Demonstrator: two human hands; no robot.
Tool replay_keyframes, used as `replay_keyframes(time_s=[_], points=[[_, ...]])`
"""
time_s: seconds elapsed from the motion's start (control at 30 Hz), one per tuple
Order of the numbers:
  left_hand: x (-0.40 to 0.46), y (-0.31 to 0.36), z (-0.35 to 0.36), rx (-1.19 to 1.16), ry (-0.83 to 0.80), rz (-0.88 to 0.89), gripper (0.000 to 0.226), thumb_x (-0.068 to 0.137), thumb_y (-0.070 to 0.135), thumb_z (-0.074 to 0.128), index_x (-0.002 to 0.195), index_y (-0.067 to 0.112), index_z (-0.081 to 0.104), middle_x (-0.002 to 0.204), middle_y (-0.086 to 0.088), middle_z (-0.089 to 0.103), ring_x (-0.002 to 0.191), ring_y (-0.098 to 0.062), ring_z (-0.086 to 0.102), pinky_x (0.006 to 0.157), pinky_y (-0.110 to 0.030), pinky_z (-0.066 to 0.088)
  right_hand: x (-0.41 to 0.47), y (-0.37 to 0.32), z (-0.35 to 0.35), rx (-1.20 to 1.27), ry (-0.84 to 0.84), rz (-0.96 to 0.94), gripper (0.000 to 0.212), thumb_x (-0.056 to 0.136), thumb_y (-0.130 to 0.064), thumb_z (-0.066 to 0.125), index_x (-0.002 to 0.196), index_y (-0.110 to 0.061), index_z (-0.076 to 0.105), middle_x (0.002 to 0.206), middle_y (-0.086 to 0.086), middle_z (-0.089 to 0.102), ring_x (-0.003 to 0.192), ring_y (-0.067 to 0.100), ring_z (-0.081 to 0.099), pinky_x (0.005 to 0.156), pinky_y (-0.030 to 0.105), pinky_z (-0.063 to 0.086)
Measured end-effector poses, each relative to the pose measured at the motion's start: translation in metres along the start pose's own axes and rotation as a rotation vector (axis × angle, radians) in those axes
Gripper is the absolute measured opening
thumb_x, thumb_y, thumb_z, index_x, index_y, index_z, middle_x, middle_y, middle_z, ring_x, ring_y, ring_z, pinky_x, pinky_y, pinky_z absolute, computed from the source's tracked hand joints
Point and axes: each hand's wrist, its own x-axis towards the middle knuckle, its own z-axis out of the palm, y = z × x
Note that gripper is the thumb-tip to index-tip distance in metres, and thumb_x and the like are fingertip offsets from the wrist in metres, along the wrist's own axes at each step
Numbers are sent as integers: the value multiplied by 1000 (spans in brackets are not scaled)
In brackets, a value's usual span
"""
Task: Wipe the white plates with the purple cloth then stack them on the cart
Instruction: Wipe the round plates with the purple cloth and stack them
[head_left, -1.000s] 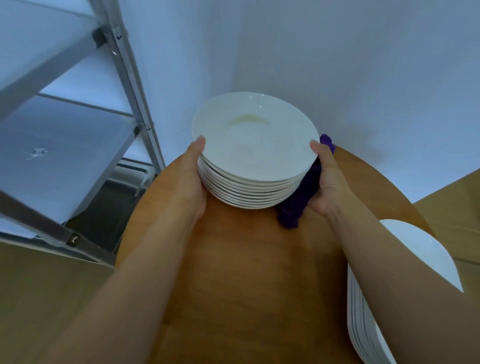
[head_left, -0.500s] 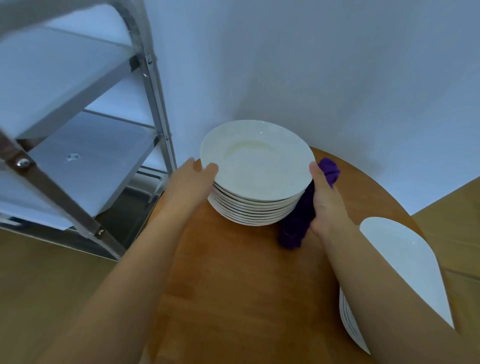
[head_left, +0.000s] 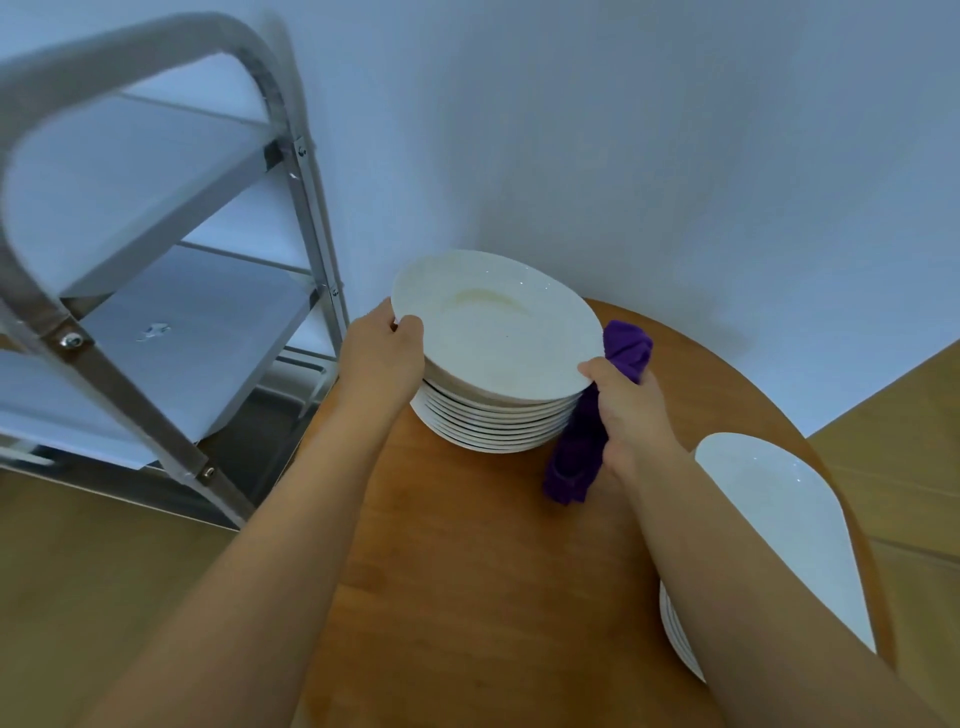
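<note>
A stack of several white plates (head_left: 493, 423) stands at the far side of the round wooden table (head_left: 467, 571). The top plate (head_left: 493, 332) is tilted, its left rim raised off the stack. My left hand (head_left: 382, 358) grips that plate's left rim. My right hand (head_left: 628, 415) holds the purple cloth (head_left: 582, 452) bunched in its palm, with the thumb on the plate's right rim. Part of the cloth sticks out behind the plate and hangs below my hand.
A metal cart (head_left: 156, 312) with white shelves stands left of the table, its frame close to the stack. A second stack of white plates (head_left: 779, 525) sits at the table's right edge, partly behind my right forearm. A white wall is just behind the table.
The top plate has tilted up off the stack on its left side. My left hand moved from under the stack's side to the top plate's rim. The view shifted right and down.
</note>
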Motion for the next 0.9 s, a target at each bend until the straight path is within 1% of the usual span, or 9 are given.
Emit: replay_keyframes(time_s=[0.07,0.1,0.17,0.23,0.4,0.57,0.67,0.8,0.9], points=[[-4,8,-2,-175,-35,-93,25,90,7,40,96,9,64,80,3,59,71,-14,55,62,-35,57,-3,-2,-1,-26,-4,-7,39,82,-13,65,117,-23,52,101,-1,59,88,16,56,66,31,47],[-6,10,-4,-261,-40,-150,28,91,5,41,107,9,63,91,2,63,79,-15,59,60,-29,59,-5,-3,-2,-36,-8,-16,39,82,-12,65,117,-23,52,101,0,59,88,17,56,69,33,48],[-10,12,-9,-399,-16,-241,32,91,2,44,117,8,61,101,-2,65,83,-16,63,52,-21,55,-12,-5,-3,-41,-15,-43,39,81,-11,65,116,-22,52,100,1,59,87,17,56,74,35,48],[-21,12,-14,-474,5,-289,34,90,0,47,122,7,59,106,-6,66,84,-17,64,50,-19,54,-21,-6,-7,-38,-26,-83,37,80,-12,66,112,-24,54,100,2,60,89,19,57,76,36,49],[-73,10,-36,-632,-23,-310,40,86,0,56,122,17,59,108,-3,68,88,-18,68,56,-21,54,-61,-10,-30,42,-58,-152,29,75,0,63,89,-24,54,83,1,60,75,18,58,60,29,49],[-135,1,-65,-660,-162,-426,39,85,20,61,123,16,55,110,-8,68,95,-26,67,61,-34,57,-115,1,-66,131,-105,-60,29,70,7,59,83,-19,57,74,0,66,71,20,63,58,31,50],[-168,-1,-77,-815,-291,-479,36,89,23,55,125,19,53,114,-11,68,103,-34,65,70,-43,58,-150,20,-85,129,-161,15,24,73,7,55,87,-12,59,69,1,69,62,19,67,51,29,52],[-210,-6,-85,-1001,-179,-548,19,96,24,48,113,20,56,90,-8,75,79,-28,72,55,-38,57,-190,51,-103,70,-190,47,24,79,0,61,98,-16,60,83,2,71,75,18,66,60,32,51],[-241,-14,-80,-1044,-104,-556,17,96,28,46,107,22,58,86,-4,75,75,-26,72,52,-37,57,-209,57,-118,-172,-65,-190,28,81,-23,70,102,-33,56,93,-7,65,84,10,60,64,25,48]])
